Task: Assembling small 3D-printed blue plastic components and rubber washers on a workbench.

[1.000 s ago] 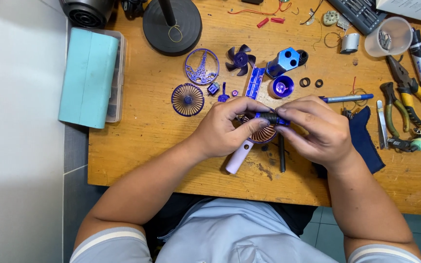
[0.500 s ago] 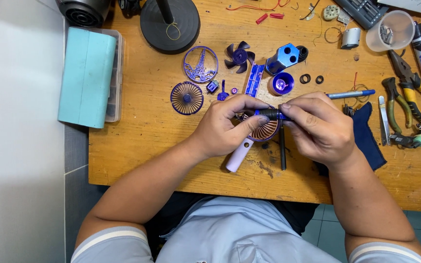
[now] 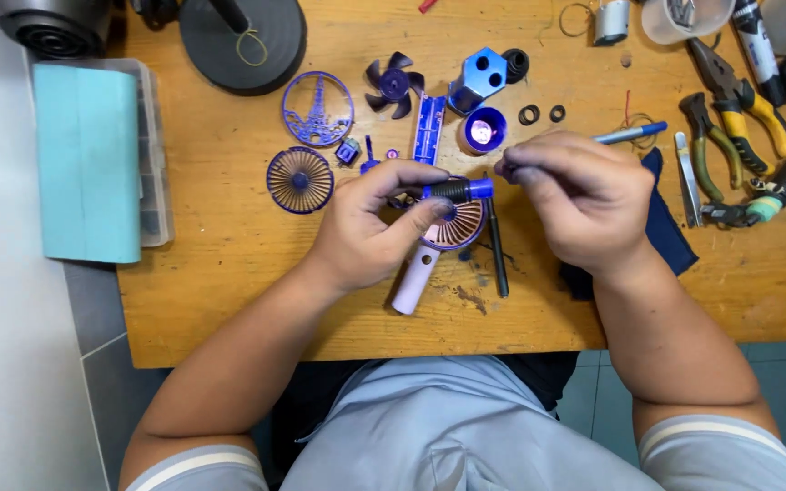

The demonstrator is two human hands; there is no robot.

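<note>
Gripping a blue-and-black screwdriver handle (image 3: 457,190) between thumb and fingers, left hand (image 3: 370,227) closed around it just above a small handheld fan (image 3: 438,238) lying on the wooden worktop (image 3: 229,245), pale handle pointing toward the body. Right hand (image 3: 579,195) curled shut, fingertips pinched together just beside the blue end of the handle; whether something tiny sits between them, cannot tell. Spread beyond the hands: round blue grille (image 3: 299,179), patterned ring cover (image 3: 317,108), fan blade (image 3: 394,85), blue housing block (image 3: 478,80). Pliers (image 3: 730,100) off to the right, well apart.
</note>
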